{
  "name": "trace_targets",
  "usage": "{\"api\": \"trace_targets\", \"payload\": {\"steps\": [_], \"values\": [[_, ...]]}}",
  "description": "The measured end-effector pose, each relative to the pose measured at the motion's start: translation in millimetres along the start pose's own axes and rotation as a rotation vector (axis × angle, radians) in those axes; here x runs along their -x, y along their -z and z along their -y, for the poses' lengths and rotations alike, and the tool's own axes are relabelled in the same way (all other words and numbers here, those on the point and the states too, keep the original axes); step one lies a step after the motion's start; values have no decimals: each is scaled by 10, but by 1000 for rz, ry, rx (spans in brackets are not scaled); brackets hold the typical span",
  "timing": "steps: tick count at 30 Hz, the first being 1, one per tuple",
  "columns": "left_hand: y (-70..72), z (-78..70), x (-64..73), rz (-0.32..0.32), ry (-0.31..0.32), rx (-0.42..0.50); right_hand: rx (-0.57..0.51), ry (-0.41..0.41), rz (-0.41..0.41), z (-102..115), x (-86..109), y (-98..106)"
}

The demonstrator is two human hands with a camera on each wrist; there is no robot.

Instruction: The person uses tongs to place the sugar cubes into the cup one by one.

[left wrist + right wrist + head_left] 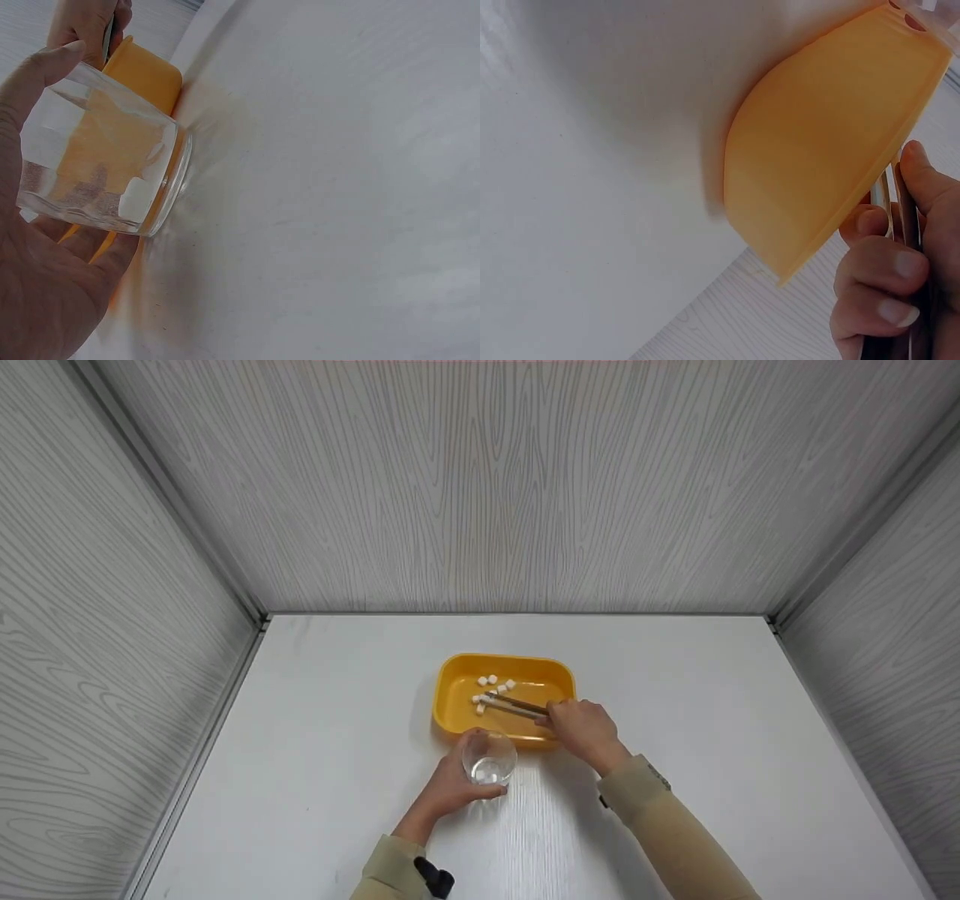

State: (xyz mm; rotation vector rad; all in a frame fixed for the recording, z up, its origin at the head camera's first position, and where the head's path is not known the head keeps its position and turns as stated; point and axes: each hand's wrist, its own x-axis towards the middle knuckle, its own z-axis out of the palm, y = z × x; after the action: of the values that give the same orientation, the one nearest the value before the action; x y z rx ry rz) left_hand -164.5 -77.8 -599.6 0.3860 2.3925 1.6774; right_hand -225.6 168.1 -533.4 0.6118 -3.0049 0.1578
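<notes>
My left hand (448, 786) holds a clear drinking glass (489, 756) at the near edge of a yellow tray (540, 688), fingers and thumb wrapped about its sides. A white cube (135, 198) shows at the bottom of the glass in the left wrist view. With its thumb on top, my right hand (589, 731) grips metal tongs (526, 706) over the tray's right side. The tongs' tips reach among small white cubes (511, 684) lying in the tray. Whether the tips pinch a cube, I cannot tell.
Everything stands on a white table (337, 720). Grey wood-grain panels (480, 495) rise at the back and along both sides. The table's bare surface stretches to the left and right of the tray.
</notes>
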Motion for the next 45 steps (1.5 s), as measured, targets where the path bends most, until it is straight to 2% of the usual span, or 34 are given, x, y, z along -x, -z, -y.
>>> {"api": "trace_targets", "payload": {"steps": [7,18,27,30,45], "values": [[-5,7,-5,0,3,6,-47,-55,72,-28,16,34],[-12,-10,-9,5,18,0,-71,-36,57,-96,129,65],[-14,-2,-10,-3,20,-12,-145,-98,89,-162,217,131],[-11,2,-12,-3,15,-10,-173,-107,81,-185,270,162],[-14,35,-27,-3,-11,29,-252,-42,-33,-253,520,410]]}}
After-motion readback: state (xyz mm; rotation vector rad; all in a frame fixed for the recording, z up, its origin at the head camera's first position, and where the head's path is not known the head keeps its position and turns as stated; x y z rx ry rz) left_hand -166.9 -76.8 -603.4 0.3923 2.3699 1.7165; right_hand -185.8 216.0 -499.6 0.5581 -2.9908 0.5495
